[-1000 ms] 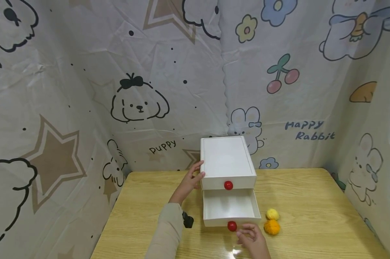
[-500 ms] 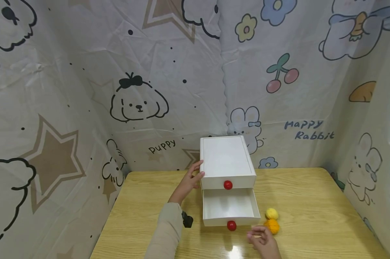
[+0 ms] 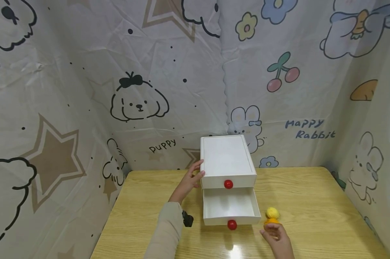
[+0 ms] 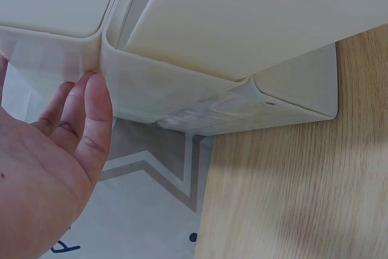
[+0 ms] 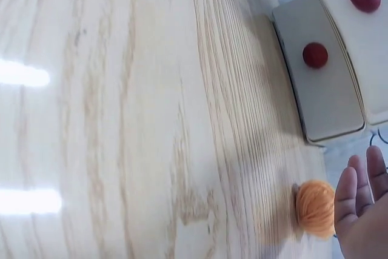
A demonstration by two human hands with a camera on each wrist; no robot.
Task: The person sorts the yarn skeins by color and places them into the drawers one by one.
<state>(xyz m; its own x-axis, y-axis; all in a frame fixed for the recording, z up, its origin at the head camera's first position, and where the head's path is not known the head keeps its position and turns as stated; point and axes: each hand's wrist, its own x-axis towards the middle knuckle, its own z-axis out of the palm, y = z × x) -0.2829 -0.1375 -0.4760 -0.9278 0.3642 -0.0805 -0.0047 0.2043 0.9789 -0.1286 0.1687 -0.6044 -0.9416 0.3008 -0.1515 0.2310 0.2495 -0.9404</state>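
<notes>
A small white drawer cabinet [image 3: 227, 156] stands at the back of the table, its lower drawer [image 3: 230, 205] pulled out and bare inside. Both drawers have round red knobs, the lower knob [image 3: 232, 225] nearest the front. My left hand [image 3: 189, 181] rests on the cabinet's left side; in the left wrist view its straight fingers [image 4: 96, 119] touch the white wall. Beside the drawer, my right hand [image 3: 277, 239] is right at an orange yarn ball [image 5: 315, 208], partly covering it in the head view, fingers loosely bent. Behind that lies a yellow yarn ball [image 3: 272, 213].
A small black object [image 3: 187, 219] shows by the left sleeve [image 3: 165, 230]. The wooden table [image 3: 317, 208] meets a printed cloth backdrop [image 3: 169, 54] at the back and sides.
My right hand has left the lower drawer's red knob and moved right to the orange yarn ball. My left hand and the open drawer stay where they were.
</notes>
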